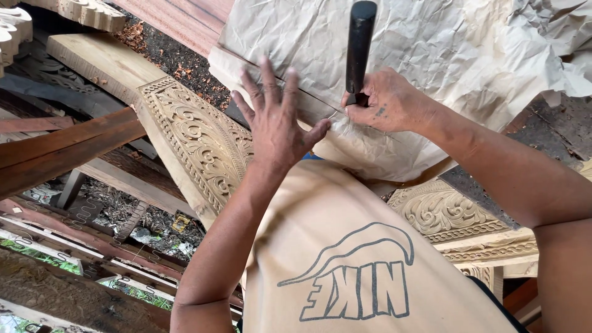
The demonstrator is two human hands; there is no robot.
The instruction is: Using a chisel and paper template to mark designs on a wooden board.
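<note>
Head view: I judge we're mid-marking on the crumpled brown paper [431, 55] laid over the carved wooden panel [197, 145]. My right hand [385, 105] is pinched around a black-handled tool [359, 49] at twelve o'clock; my left hand [277, 120], fingers spread, flattens the paper at eleven. Next calls for steady pressure. Planks [61, 151] lie at nine, above littered ground.

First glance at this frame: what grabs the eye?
The right hand, top centre, grips a black-handled tool upright, its tip on crumpled brown paper. Beside it the left hand presses flat, fingers spread, on the paper's edge. An ornately carved wooden panel shows left of the hands.
</note>
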